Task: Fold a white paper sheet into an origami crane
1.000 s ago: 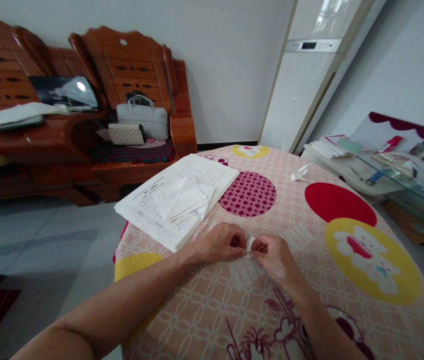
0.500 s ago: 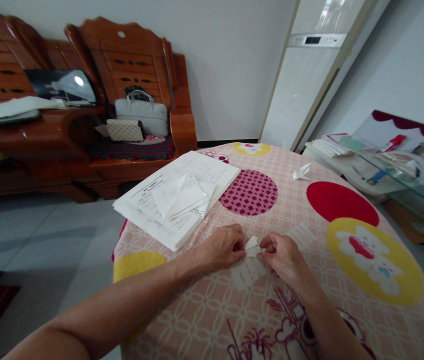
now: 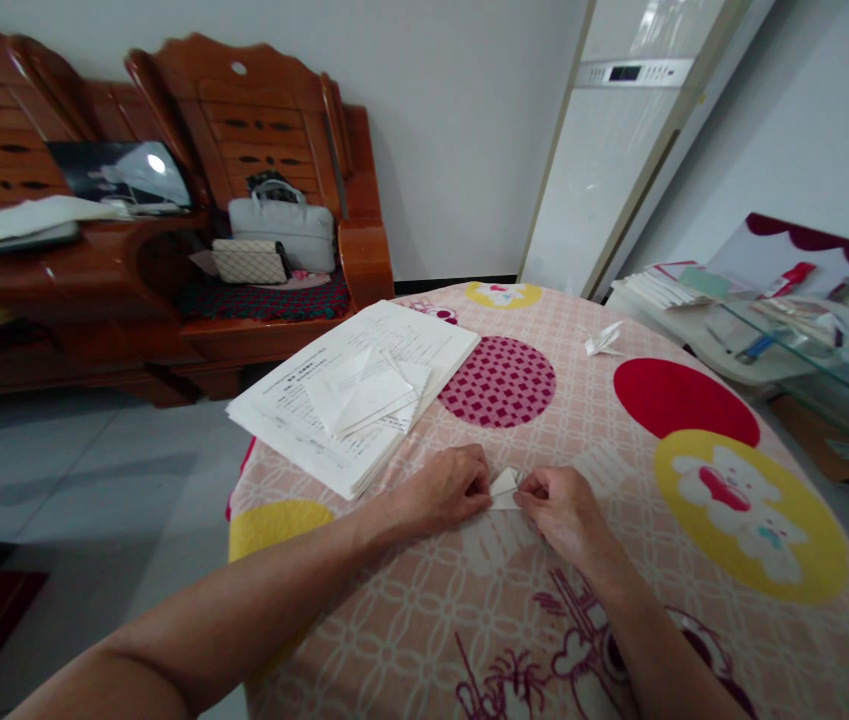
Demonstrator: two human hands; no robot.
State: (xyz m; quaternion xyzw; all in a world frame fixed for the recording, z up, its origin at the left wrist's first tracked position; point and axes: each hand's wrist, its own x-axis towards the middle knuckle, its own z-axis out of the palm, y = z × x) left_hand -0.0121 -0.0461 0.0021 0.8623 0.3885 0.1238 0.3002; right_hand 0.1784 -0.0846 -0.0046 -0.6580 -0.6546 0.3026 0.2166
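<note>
Folded paper (image 3: 503, 492) sits on the tablecloth (image 3: 409, 610), pinched by your left hand (image 3: 452, 487) at nine o'clock and your right hand (image 3: 560, 507) at three, printed sheets (image 3: 308, 425) at ten.

The folded paper (image 3: 503, 489) at five o'clock looks matt, the tablecloth (image 3: 409, 610) soft matt cloth. At eleven, the chair back (image 3: 274, 95) is glossy wood (it catches the light); at one, the air conditioner (image 3: 585, 190) looks glossy.

Two hands (image 3: 455, 487) (image 3: 560, 503), one paper (image 3: 504, 485) between, one cloth-covered table (image 3: 409, 620)
</note>
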